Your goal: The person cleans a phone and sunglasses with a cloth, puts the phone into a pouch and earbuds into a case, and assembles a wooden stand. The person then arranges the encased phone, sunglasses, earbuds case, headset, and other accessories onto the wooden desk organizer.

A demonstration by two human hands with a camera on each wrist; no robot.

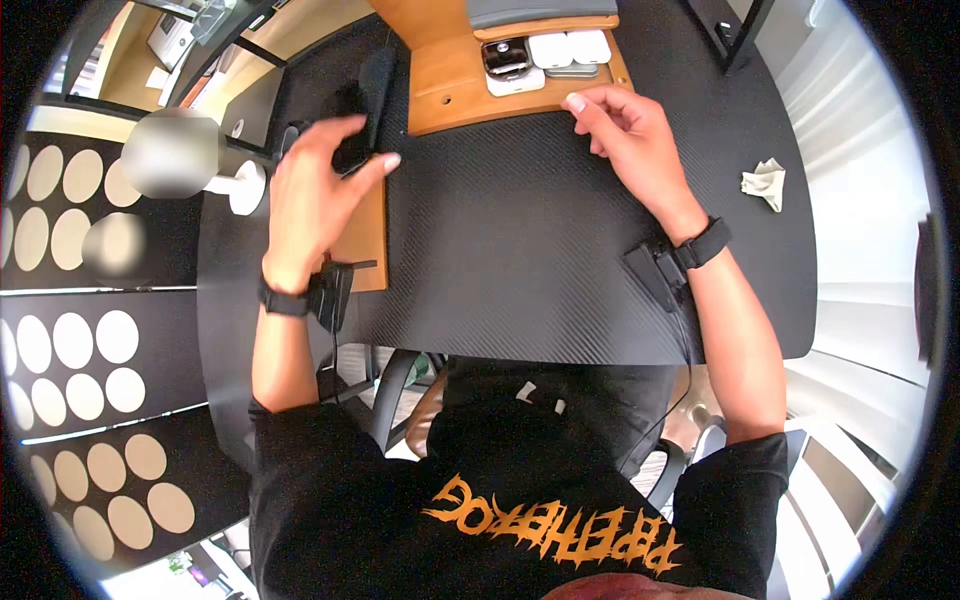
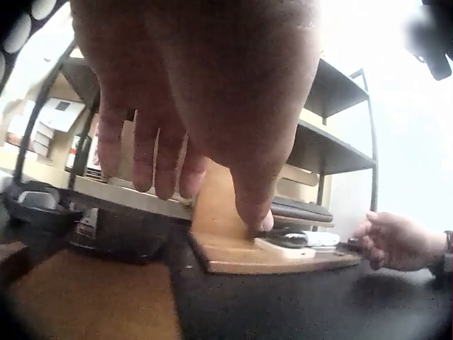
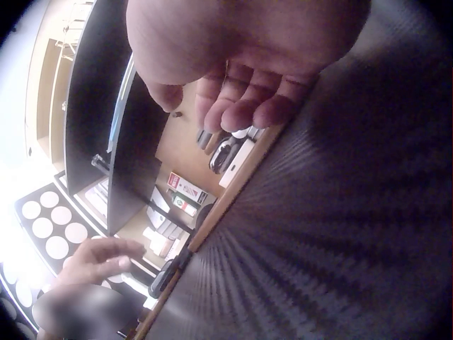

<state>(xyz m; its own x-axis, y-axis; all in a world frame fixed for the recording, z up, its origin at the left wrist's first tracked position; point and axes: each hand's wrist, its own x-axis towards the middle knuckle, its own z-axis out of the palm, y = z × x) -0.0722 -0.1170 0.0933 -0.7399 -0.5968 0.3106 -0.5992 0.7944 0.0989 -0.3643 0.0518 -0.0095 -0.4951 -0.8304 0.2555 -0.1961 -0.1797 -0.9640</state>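
My left hand (image 1: 315,195) hovers over the left side of the desk, fingers extended and thumb apart, holding nothing. Beneath and beyond it are dark items (image 1: 372,95) and a flat wooden board (image 1: 370,240), both partly covered by the hand. Near the front right corner of a wooden stand (image 1: 432,95), my right hand (image 1: 635,145) hangs with loosely bent fingers and holds nothing. On the stand lie a black smartwatch (image 1: 505,58) with a white block (image 1: 516,84) under it, and two small white cases (image 1: 588,46). A grey flat case (image 1: 540,12) rests on the stand's raised ledge.
A crumpled tissue (image 1: 765,184) lies on the right of the black textured desk (image 1: 500,240). At the left edge stands a white round-based object (image 1: 247,188). Shelves (image 2: 336,145) rise behind the desk, and a white curtain (image 1: 865,200) hangs at the right.
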